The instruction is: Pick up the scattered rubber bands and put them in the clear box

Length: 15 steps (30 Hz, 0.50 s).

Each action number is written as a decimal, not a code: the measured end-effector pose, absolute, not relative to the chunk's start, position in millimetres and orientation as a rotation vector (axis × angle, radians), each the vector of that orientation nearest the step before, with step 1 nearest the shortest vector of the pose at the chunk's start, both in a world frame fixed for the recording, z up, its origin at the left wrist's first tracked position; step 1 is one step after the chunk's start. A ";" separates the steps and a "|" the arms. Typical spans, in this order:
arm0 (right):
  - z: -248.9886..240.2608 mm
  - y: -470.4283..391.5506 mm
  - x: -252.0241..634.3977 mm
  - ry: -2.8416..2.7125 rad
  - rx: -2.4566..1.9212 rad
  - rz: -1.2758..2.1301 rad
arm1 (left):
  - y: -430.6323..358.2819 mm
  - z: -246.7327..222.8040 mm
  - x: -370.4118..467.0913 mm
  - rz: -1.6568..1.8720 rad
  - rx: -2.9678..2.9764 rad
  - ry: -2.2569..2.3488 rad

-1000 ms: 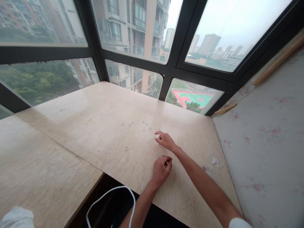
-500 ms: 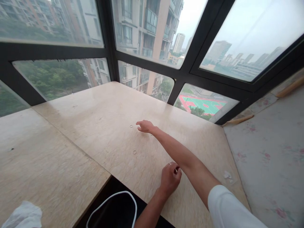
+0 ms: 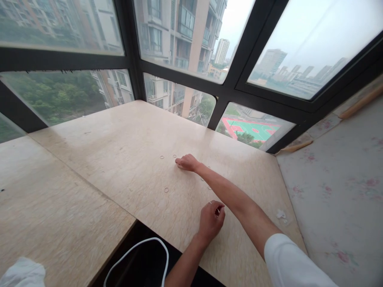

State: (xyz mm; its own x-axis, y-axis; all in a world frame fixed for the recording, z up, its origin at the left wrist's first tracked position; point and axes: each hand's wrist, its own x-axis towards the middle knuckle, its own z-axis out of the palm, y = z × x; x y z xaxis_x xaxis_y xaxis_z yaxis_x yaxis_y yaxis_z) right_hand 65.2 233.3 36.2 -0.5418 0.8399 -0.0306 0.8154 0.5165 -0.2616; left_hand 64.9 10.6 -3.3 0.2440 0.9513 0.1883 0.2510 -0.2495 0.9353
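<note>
Several thin rings lie on the marble-patterned surface, among them a ring at the far left, a ring just beyond my fingertips and a nearer ring. My right hand reaches far out, its fingers pressed together and touching the surface; what they pinch, if anything, is hidden. Beside my right forearm several more rings show in part, such as one ring. Close to me, my left hand is curled closed, with a small pale glint between thumb and fingers that I cannot make out.
Dark-framed windows border the marble-patterned surface at the back. A white cable loops over a dark gap at the front. White crumpled tissue lies bottom left, a small white scrap near the papered wall at right.
My right hand has drawn back slightly toward me and its fingers have come together. A ring formerly beside its fingertips now lies uncovered. My left hand stays curled in nearly the same place.
</note>
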 end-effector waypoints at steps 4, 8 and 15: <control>35.7 215.9 85.1 -2.232 -1.415 0.619 | 11.7 -5.1 64.5 1.061 1.668 1.118; 41.4 192.0 102.6 -1.817 -1.319 0.882 | 13.5 -2.4 64.4 1.065 1.664 1.114; 63.1 130.2 144.5 -1.319 -1.163 1.109 | 15.6 1.1 62.9 1.053 1.641 1.087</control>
